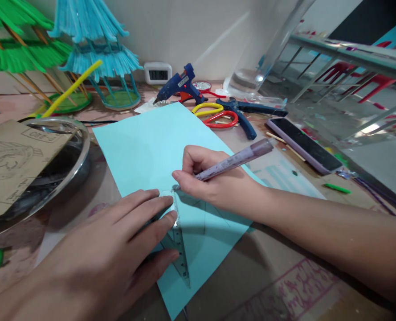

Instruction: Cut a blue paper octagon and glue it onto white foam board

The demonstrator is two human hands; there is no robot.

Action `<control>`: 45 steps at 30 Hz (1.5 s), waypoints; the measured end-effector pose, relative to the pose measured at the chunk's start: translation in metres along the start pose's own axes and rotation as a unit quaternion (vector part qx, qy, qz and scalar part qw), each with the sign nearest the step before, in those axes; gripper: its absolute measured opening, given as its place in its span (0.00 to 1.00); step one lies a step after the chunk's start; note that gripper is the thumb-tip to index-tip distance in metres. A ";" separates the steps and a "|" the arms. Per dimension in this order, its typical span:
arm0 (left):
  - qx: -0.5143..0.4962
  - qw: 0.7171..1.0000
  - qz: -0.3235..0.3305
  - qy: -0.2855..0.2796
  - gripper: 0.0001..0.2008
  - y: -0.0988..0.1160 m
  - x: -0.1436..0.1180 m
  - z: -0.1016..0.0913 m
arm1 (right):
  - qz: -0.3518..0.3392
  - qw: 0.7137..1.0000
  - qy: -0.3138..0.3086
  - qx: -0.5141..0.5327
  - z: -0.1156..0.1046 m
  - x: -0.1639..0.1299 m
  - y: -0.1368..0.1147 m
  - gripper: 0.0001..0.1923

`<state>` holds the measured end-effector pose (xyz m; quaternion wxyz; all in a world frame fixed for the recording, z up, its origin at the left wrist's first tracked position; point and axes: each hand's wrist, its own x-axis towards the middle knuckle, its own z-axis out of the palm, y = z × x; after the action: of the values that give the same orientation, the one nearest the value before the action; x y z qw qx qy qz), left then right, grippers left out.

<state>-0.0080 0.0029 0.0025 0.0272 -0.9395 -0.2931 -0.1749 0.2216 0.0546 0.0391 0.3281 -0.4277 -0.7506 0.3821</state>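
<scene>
head view: your left hand lies flat, fingers spread, pressing 1 clear ruler onto 1 light-blue paper sheet mid-table. your right hand is curled round 1 purple pen, tip at the ruler's top. behind: 2 scissors, 2 glue guns, 1 phone.
</scene>
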 end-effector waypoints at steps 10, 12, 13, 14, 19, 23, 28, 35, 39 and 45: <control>-0.012 1.000 0.000 0.008 0.16 0.001 0.000 -0.002 | -0.002 1.000 -0.005 0.003 0.000 0.000 0.001 0.13; -0.012 1.000 0.003 0.007 0.16 0.001 0.001 -0.002 | -0.003 1.000 -0.003 0.002 0.000 -0.001 0.001 0.13; -0.009 1.000 0.002 0.007 0.16 0.001 0.001 -0.001 | -0.002 1.000 -0.002 0.002 0.000 -0.001 0.001 0.13; -0.006 1.000 0.001 0.005 0.17 0.001 0.001 -0.001 | -0.002 1.000 -0.002 0.001 0.000 -0.001 0.001 0.13; -0.009 1.000 0.009 0.010 0.16 0.001 0.003 -0.002 | 0.000 1.000 -0.006 0.000 0.000 0.000 0.001 0.13; 0.002 1.000 0.006 0.012 0.16 0.001 0.002 -0.003 | 0.003 1.000 -0.003 0.003 0.000 0.000 0.000 0.14; -0.012 1.000 -0.001 -0.002 0.17 0.001 0.002 -0.003 | 0.007 1.000 -0.010 0.009 -0.001 0.000 0.000 0.13; -0.009 1.000 0.003 -0.013 0.16 0.003 0.003 -0.004 | 0.015 1.000 0.018 0.016 0.000 -0.002 0.002 0.13; -0.008 1.000 0.009 -0.006 0.16 0.003 0.004 -0.005 | 0.009 1.000 0.002 0.000 -0.001 -0.001 0.001 0.13; -0.008 1.000 0.010 0.014 0.13 0.003 0.007 -0.008 | 0.017 1.000 -0.001 0.004 -0.001 0.000 0.000 0.13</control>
<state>-0.0037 0.0028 0.0124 0.0253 -0.9401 -0.2817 -0.1902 0.2222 0.0549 0.0396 0.3226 -0.4385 -0.7420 0.3912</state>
